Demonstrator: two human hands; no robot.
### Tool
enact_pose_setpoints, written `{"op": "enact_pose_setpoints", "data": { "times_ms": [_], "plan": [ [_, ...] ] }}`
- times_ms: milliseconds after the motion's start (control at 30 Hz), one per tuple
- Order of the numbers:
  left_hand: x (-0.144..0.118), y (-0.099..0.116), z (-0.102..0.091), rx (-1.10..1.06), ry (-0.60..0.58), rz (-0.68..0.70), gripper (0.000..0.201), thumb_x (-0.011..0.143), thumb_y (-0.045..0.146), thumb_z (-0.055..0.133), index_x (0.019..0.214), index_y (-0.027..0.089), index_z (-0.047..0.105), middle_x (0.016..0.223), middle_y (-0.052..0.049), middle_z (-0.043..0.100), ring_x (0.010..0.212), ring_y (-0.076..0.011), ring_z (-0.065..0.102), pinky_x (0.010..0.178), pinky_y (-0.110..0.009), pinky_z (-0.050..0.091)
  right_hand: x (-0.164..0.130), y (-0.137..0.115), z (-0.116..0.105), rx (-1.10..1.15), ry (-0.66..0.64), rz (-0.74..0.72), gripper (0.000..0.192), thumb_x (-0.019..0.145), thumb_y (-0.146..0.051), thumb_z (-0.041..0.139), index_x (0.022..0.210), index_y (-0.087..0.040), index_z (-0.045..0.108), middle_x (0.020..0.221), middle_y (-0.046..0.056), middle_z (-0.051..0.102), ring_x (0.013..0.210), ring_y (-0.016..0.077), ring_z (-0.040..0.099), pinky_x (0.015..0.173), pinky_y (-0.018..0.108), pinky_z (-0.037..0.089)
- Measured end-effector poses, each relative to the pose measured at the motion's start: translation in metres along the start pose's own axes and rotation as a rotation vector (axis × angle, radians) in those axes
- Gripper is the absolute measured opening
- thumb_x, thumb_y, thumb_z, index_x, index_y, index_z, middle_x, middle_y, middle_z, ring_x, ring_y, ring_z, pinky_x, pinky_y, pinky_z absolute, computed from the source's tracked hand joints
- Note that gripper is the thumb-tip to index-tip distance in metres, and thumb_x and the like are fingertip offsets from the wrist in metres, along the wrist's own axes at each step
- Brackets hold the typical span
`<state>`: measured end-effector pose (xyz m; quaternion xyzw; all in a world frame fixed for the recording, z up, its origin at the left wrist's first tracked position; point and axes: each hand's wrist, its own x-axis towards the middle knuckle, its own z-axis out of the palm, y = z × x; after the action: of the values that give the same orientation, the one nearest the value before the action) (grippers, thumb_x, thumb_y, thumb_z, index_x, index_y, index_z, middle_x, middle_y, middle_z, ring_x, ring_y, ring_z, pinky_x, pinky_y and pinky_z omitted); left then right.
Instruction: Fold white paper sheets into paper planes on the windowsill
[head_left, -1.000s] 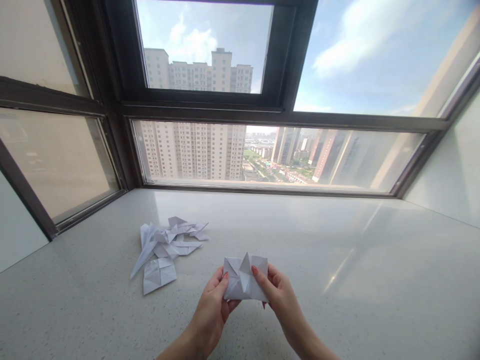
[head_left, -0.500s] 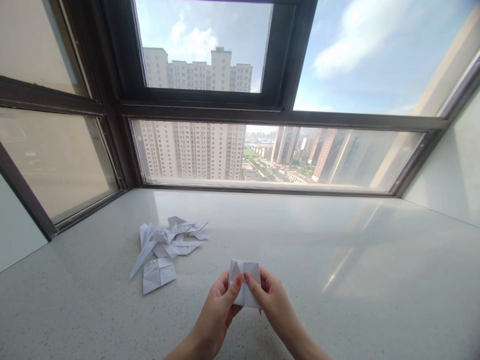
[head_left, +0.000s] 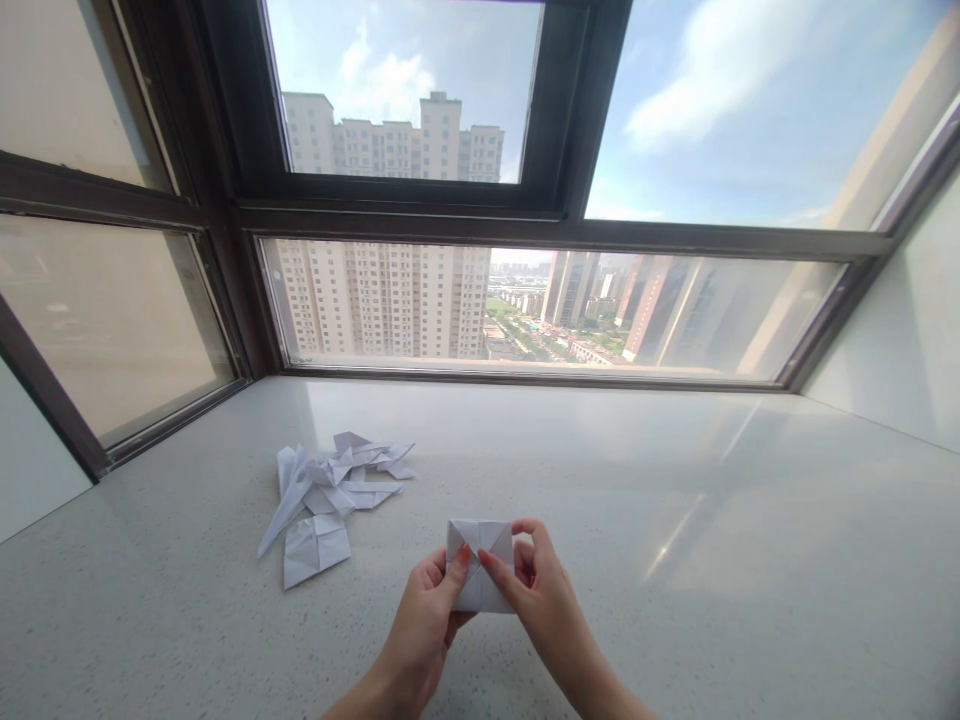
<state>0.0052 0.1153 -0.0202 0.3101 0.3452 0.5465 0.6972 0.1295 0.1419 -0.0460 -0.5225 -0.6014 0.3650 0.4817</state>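
A small folded white paper piece [head_left: 481, 560] is held upright just above the pale speckled windowsill [head_left: 675, 560], pinched from both sides. My left hand [head_left: 427, 625] grips its left edge with thumb on the front face. My right hand [head_left: 541, 598] grips its right side, thumb pressed near the middle and fingers curled behind. Creases form an X on the upper face. The paper's lower part is hidden by my fingers.
A pile of several folded white paper shapes [head_left: 330, 490] lies to the left of my hands. The dark window frame [head_left: 525, 376] runs along the far edge, with glass panes on the left and a white wall on the right.
The paper was spread wider with a raised peak a second ago. My hands have pushed together and it is now collapsed into a narrower, squarer shape.
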Motion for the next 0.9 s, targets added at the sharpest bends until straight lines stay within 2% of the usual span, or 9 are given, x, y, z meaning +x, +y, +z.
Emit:
{"op": "enact_pose_setpoints", "data": {
  "times_ms": [100,267,367,467,633,700,767,900],
  "plan": [
    [0.001,0.001,-0.001,0.005,-0.029,-0.002,0.044,0.07,0.044,0.06,0.097,0.01,0.062,0.079,-0.01,0.066,0.071,-0.0181,0.058,0.066,-0.028,0.042,0.003,-0.001,-0.001,0.058,0.013,0.001,0.048,0.066,-0.047,0.062,0.101,-0.019,0.044,0.054,-0.008,0.04,0.05,0.0099,0.041,0.045,0.02,0.033],
    [0.002,0.0,-0.002,0.035,0.027,0.02,0.054,0.068,0.045,0.061,0.112,0.014,0.05,0.081,-0.008,0.065,0.067,-0.0164,0.059,0.063,-0.027,0.044,0.004,-0.005,0.0,0.238,-0.267,0.128,0.044,0.068,-0.057,0.053,0.081,-0.015,0.054,0.061,-0.001,0.052,0.046,0.0085,0.043,0.034,0.017,0.028],
    [0.004,-0.003,-0.005,0.075,0.078,0.014,0.064,0.065,0.047,0.063,0.118,0.017,0.043,0.076,-0.005,0.064,0.061,-0.0144,0.058,0.06,-0.026,0.044,0.004,-0.005,0.002,0.306,-0.271,0.134,0.044,0.067,-0.056,0.056,0.082,-0.015,0.055,0.06,-0.002,0.054,0.042,0.007,0.042,0.032,0.016,0.028],
    [0.007,-0.004,-0.01,0.101,0.062,0.006,0.071,0.064,0.048,0.063,0.122,0.016,0.037,0.073,-0.004,0.063,0.059,-0.0147,0.057,0.059,-0.027,0.044,0.005,-0.003,0.003,0.374,-0.278,0.132,0.043,0.065,-0.053,0.059,0.083,-0.015,0.055,0.059,-0.001,0.055,0.042,0.0071,0.044,0.033,0.016,0.03],
    [0.003,-0.002,-0.009,0.118,-0.027,0.049,0.081,0.07,0.044,0.06,0.132,0.034,0.009,0.076,0.0,0.062,0.056,-0.0129,0.057,0.061,-0.029,0.044,0.006,0.0,0.003,0.409,-0.284,0.166,0.043,0.063,-0.053,0.062,0.08,-0.015,0.054,0.056,-0.002,0.055,0.039,0.0064,0.043,0.032,0.016,0.03],
    [-0.002,-0.001,-0.008,0.169,-0.003,0.1,0.071,0.073,0.044,0.055,0.131,0.033,0.015,0.078,0.0,0.061,0.057,-0.0121,0.056,0.062,-0.028,0.044,0.007,0.0,0.002,0.401,-0.285,0.18,0.043,0.062,-0.053,0.062,0.079,-0.014,0.054,0.055,-0.003,0.055,0.036,0.0056,0.041,0.03,0.016,0.028],
    [-0.005,-0.002,-0.006,0.242,0.016,0.139,0.056,0.075,0.045,0.052,0.125,0.028,0.032,0.081,-0.003,0.062,0.061,-0.0127,0.056,0.063,-0.026,0.044,0.007,-0.001,0.001,0.403,-0.282,0.18,0.043,0.062,-0.053,0.062,0.079,-0.014,0.054,0.054,-0.003,0.054,0.036,0.0054,0.041,0.029,0.015,0.027],
    [-0.004,-0.002,-0.007,0.386,-0.069,0.17,0.038,0.074,0.039,0.056,0.106,0.02,0.056,0.093,-0.006,0.063,0.08,-0.0192,0.058,0.074,-0.028,0.044,0.007,-0.005,0.0,0.437,-0.277,0.165,0.042,0.062,-0.052,0.063,0.077,-0.015,0.053,0.054,-0.004,0.054,0.038,0.0049,0.042,0.031,0.014,0.027]
  ]
}}
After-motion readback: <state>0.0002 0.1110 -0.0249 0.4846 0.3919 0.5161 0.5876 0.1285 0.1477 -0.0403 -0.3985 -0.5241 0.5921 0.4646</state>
